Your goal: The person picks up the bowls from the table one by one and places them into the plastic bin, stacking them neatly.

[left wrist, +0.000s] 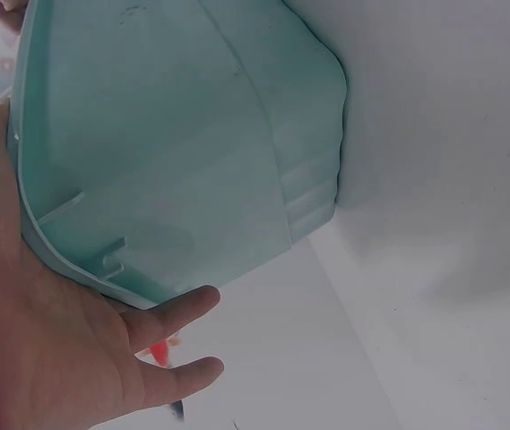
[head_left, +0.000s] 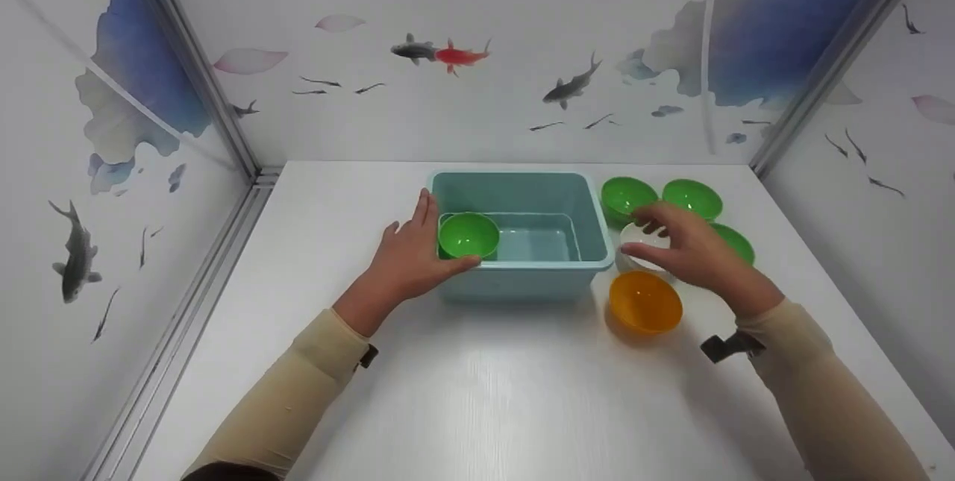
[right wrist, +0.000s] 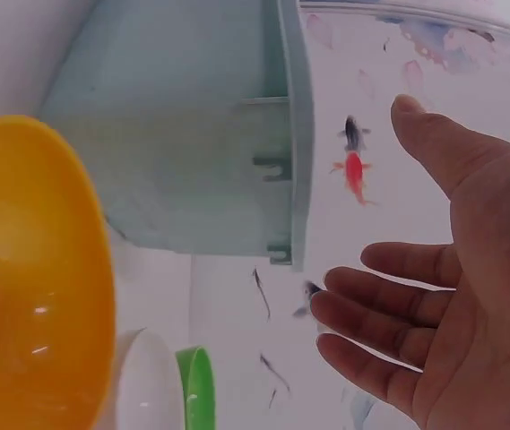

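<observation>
A light blue plastic bin (head_left: 522, 283) stands on the white table, with a green bowl (head_left: 468, 236) inside at its left end. My left hand (head_left: 414, 250) rests against the bin's left front corner, thumb along the front rim and fingers at the left side. In the left wrist view, its visible fingers (left wrist: 178, 318) look fairly straight. My right hand (head_left: 690, 253) hovers above a white bowl (head_left: 634, 236), which it partly hides. Its fingers are spread and apart from the thumb, holding nothing. An orange bowl (head_left: 645, 302) sits nearer me, below that hand in the head view.
Behind and beside the right hand stand more green bowls, one at the bin's right rim (head_left: 627, 197), one farther back (head_left: 694, 199) and one partly hidden (head_left: 735, 242). White panels (head_left: 477, 115) with painted fish enclose the table at the back and sides.
</observation>
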A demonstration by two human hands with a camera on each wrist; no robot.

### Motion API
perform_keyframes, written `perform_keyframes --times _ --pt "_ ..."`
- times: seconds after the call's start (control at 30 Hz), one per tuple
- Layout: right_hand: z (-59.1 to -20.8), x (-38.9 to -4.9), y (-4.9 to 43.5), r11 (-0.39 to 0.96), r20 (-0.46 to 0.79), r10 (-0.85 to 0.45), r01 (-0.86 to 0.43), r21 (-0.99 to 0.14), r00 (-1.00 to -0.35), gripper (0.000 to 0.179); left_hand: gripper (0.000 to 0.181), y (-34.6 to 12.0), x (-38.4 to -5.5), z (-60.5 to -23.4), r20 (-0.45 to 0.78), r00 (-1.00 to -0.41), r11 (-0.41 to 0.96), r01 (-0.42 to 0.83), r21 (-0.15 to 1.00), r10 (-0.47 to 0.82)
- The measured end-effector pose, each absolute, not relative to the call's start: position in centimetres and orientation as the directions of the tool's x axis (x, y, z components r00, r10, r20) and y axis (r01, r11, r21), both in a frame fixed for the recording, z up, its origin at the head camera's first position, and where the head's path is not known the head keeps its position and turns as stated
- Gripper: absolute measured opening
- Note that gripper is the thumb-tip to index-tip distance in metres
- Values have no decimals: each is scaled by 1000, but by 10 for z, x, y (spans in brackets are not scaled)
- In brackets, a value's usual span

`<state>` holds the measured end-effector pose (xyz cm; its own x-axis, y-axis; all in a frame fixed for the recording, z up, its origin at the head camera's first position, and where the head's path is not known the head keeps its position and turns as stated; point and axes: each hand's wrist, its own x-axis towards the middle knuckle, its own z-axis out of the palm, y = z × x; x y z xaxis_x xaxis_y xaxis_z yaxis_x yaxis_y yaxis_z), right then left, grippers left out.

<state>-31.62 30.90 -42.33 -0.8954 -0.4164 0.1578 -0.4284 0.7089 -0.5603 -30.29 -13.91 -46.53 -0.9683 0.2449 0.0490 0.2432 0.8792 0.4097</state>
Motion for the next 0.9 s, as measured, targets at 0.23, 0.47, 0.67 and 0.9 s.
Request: perform_keyframes --times 0.23,0.47,0.67,0.9 --pt "-459 -280 341 739 152 -315 -343 -580 -937 73 140 -139 -303 -466 42 -968 883 242 403 246" --pt "-488 -265 351 755 126 -254 -278 -594 -959 90 138 -140 -304 -466 52 -968 879 244 409 245" --pt "-505 -261 352 771 108 -205 -228 -594 -973 102 140 -139 -303 -466 55 -967 879 249 406 248" --pt "-519 -258 350 738 108 -170 -199 -645 -980 111 138 -139 -303 -465 55 -967 877 249 410 249"
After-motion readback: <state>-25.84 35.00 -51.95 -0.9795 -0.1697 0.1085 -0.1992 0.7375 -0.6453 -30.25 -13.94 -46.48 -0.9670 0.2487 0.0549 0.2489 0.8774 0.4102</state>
